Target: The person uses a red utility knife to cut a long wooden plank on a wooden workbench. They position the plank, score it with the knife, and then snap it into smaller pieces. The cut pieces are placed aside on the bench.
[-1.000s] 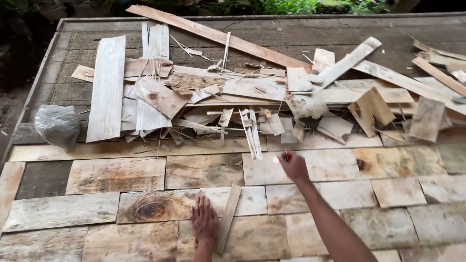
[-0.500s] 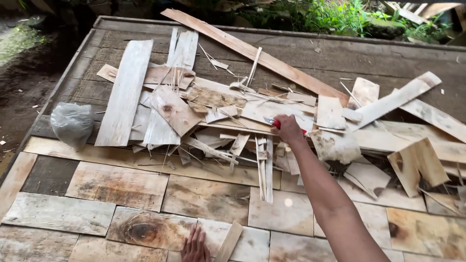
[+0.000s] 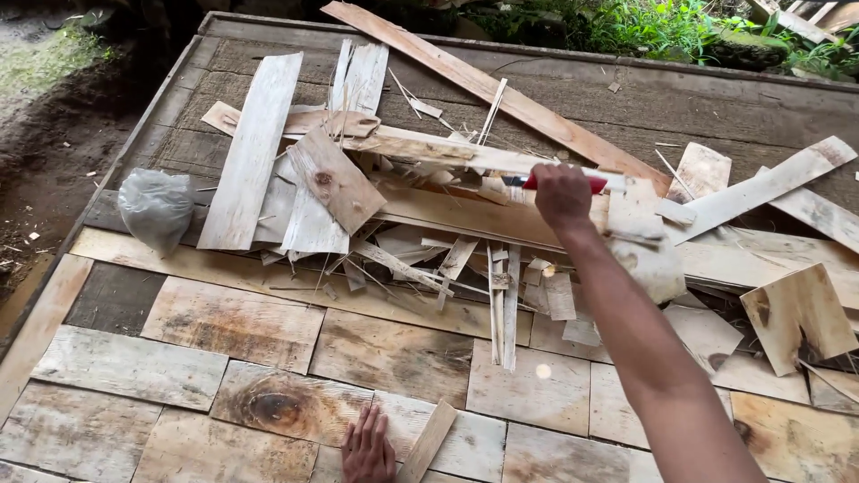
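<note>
Our right hand (image 3: 562, 194) is clamped on a red-handled tool (image 3: 573, 182) amid the pile of pale wood scraps (image 3: 420, 197); our left hand (image 3: 368, 447) lies flat, fingers together, beside a narrow wooden strip (image 3: 428, 443) on the plank tabletop (image 3: 224, 322).

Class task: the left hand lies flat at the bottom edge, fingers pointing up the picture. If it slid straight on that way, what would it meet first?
Probably nothing at once: ahead of the left hand lie flat laid boards, then the scrap pile's thin strips.

Red-handled tool (image 3: 562, 182), perhaps a knife, mostly hidden under right hand (image 3: 562, 194); left hand (image 3: 368, 447) edge-cropped.
</note>
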